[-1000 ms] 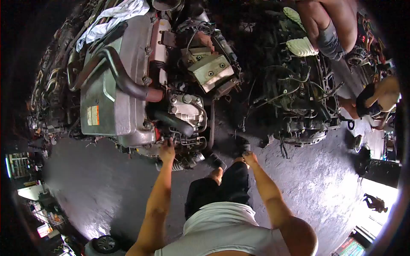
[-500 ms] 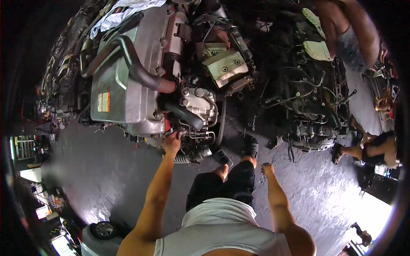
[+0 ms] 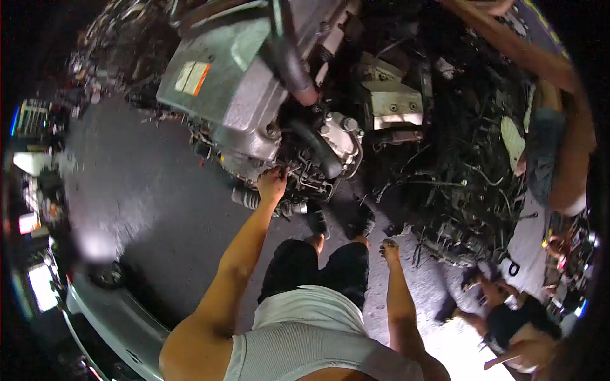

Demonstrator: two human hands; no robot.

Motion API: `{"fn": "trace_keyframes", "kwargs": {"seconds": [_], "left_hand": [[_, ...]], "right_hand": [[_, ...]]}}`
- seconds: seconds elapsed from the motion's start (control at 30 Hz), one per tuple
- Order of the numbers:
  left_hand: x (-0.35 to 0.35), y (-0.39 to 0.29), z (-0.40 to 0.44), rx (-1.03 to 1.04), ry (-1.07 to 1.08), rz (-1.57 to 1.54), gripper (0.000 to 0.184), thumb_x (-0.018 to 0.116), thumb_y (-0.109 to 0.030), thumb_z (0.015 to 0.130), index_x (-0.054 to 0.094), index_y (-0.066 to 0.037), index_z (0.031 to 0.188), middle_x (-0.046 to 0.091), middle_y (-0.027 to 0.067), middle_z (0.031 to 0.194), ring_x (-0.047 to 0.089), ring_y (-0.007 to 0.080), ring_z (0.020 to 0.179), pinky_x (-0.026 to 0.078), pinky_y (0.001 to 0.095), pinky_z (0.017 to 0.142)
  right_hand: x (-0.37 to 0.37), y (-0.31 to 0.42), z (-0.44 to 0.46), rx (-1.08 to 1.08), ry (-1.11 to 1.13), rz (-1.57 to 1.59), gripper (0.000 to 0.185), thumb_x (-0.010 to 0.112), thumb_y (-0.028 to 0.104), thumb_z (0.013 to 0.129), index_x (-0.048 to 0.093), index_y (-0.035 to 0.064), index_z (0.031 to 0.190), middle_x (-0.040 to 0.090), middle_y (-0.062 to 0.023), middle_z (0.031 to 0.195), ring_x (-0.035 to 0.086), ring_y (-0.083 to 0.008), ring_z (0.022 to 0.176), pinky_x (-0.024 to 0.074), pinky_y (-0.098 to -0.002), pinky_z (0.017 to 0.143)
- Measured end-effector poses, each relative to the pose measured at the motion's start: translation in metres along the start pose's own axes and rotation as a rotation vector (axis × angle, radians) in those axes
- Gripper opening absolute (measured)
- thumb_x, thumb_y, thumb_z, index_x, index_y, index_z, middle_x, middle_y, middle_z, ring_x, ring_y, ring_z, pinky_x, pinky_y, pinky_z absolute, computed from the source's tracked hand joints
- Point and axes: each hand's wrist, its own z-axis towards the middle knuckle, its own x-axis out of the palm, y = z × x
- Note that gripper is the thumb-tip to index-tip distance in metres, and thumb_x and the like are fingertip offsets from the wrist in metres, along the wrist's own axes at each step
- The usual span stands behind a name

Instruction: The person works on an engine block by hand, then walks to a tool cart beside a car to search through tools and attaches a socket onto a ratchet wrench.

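My left hand (image 3: 272, 185) reaches to the front of a large engine with a grey metal cover (image 3: 232, 82). Its fingers are curled against the small pipes and fittings; what they hold, if anything, is hidden. Close by are a bent black hose (image 3: 312, 147), a silver metal housing (image 3: 343, 138) and a ribbed hose (image 3: 244, 198). My right hand (image 3: 389, 250) hangs low beside my leg, away from the engine. Its fingers are curled in, and I cannot make out whether something small is in them.
Dark machinery with loose wires (image 3: 467, 184) lies to the right. A person wearing a pale glove (image 3: 512, 145) leans over it; another person (image 3: 518, 317) crouches at the lower right. A silver car (image 3: 111, 324) is at the lower left. Grey floor (image 3: 159, 178) stretches left of the engine.
My view has turned, so the engine sits higher and further right in it. My left hand stays at the engine's front, and my right hand still hangs low.
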Motion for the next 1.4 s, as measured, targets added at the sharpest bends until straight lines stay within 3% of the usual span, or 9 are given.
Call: {"fn": "trace_keyframes", "kwargs": {"seconds": [0.47, 0.63, 0.83, 0.9, 0.97, 1.0, 1.03, 1.3, 1.4], "left_hand": [[0.002, 0.006, 0.002, 0.008, -0.112, -0.042, 0.034, 0.064, -0.041, 0.083, 0.066, -0.007, 0.076, 0.065, 0.0151, 0.07, 0.063, 0.0347, 0.067, 0.05, 0.0456, 0.065], [0.0, 0.001, 0.002, -0.053, -0.107, -0.06, 0.034, 0.065, -0.041, 0.082, 0.066, -0.007, 0.078, 0.066, 0.0155, 0.073, 0.063, 0.0352, 0.069, 0.05, 0.045, 0.066], [-0.002, -0.006, -0.002, -0.086, 0.069, 0.083, 0.032, 0.063, -0.037, 0.083, 0.067, -0.006, 0.083, 0.068, 0.015, 0.082, 0.064, 0.0341, 0.075, 0.05, 0.0455, 0.066], [0.035, 0.005, -0.026, 0.039, -0.239, 0.088, 0.035, 0.059, -0.039, 0.087, 0.067, -0.004, 0.086, 0.067, 0.0178, 0.086, 0.064, 0.0344, 0.076, 0.049, 0.0466, 0.065], [0.015, -0.013, -0.037, -0.235, 0.07, -0.041, 0.042, 0.057, -0.042, 0.09, 0.066, -0.001, 0.095, 0.066, 0.0205, 0.088, 0.063, 0.0389, 0.076, 0.05, 0.0475, 0.066], [0.065, 0.026, -0.052, 0.308, -0.12, 0.183, 0.046, 0.059, -0.043, 0.088, 0.065, 0.0, 0.102, 0.066, 0.0224, 0.09, 0.063, 0.0413, 0.075, 0.051, 0.0482, 0.068], [-0.004, -0.025, -0.037, -0.274, 0.244, -0.211, 0.048, 0.059, -0.042, 0.088, 0.064, 0.002, 0.107, 0.066, 0.0241, 0.096, 0.064, 0.0415, 0.081, 0.051, 0.0469, 0.073], [0.045, -0.004, -0.065, -0.296, 0.182, -0.691, 0.04, 0.063, -0.026, 0.086, 0.061, 0.004, 0.112, 0.065, 0.0261, 0.106, 0.063, 0.0405, 0.093, 0.049, 0.0438, 0.082], [0.026, -0.016, -0.057, -0.265, 0.196, -0.298, 0.037, 0.063, -0.019, 0.083, 0.061, 0.004, 0.112, 0.066, 0.0249, 0.103, 0.065, 0.037, 0.091, 0.049, 0.0417, 0.08]], "right_hand": [[-0.027, 0.052, -0.001, -0.001, -0.123, -0.578, 0.026, 0.065, 0.018, 0.084, 0.065, -0.0003, 0.102, 0.067, -0.0122, 0.085, 0.064, -0.0197, 0.07, 0.0514, -0.0315, 0.058], [0.082, 0.331, -0.055, -1.07, -0.388, -0.583, 0.028, 0.061, 0.012, 0.088, 0.06, -0.0001, 0.113, 0.062, -0.0232, 0.111, 0.058, -0.0401, 0.105, 0.0453, -0.0434, 0.091], [0.164, 0.567, -0.011, -1.403, -0.506, -1.013, 0.027, 0.064, 0.013, 0.079, 0.065, -0.0007, 0.102, 0.065, -0.0219, 0.103, 0.062, -0.0394, 0.097, 0.0491, -0.0449, 0.087], [0.186, 0.609, 0.014, -0.964, -0.332, -1.331, 0.022, 0.067, 0.017, 0.074, 0.07, 0.0027, 0.091, 0.067, -0.0214, 0.09, 0.064, -0.0401, 0.084, 0.0522, -0.0459, 0.079], [0.195, 0.609, 0.077, -1.182, -0.278, -1.468, 0.02, 0.069, 0.02, 0.07, 0.072, 0.0039, 0.081, 0.067, -0.0206, 0.081, 0.064, -0.0404, 0.077, 0.0535, -0.0466, 0.075], [0.202, 0.598, 0.136, -1.283, -0.368, -1.506, 0.023, 0.07, 0.023, 0.068, 0.071, 0.0053, 0.082, 0.067, -0.0212, 0.084, 0.065, -0.0402, 0.081, 0.0537, -0.0456, 0.077], [0.209, 0.595, 0.128, -1.231, -0.351, -1.335, 0.019, 0.069, 0.02, 0.068, 0.071, 0.008, 0.083, 0.067, -0.0217, 0.086, 0.065, -0.0402, 0.081, 0.0534, -0.0466, 0.077], [0.224, 0.588, 0.131, -1.051, -0.41, -1.138, 0.019, 0.058, 0.013, 0.077, 0.072, 0.002, 0.082, 0.067, -0.0211, 0.082, 0.068, -0.0374, 0.079, 0.0546, -0.0477, 0.07], [0.223, 0.591, 0.123, -1.03, -0.469, -1.068, 0.019, 0.057, 0.014, 0.08, 0.073, 0.004, 0.082, 0.068, -0.0193, 0.084, 0.068, -0.0363, 0.079, 0.0548, -0.0469, 0.068]]}}
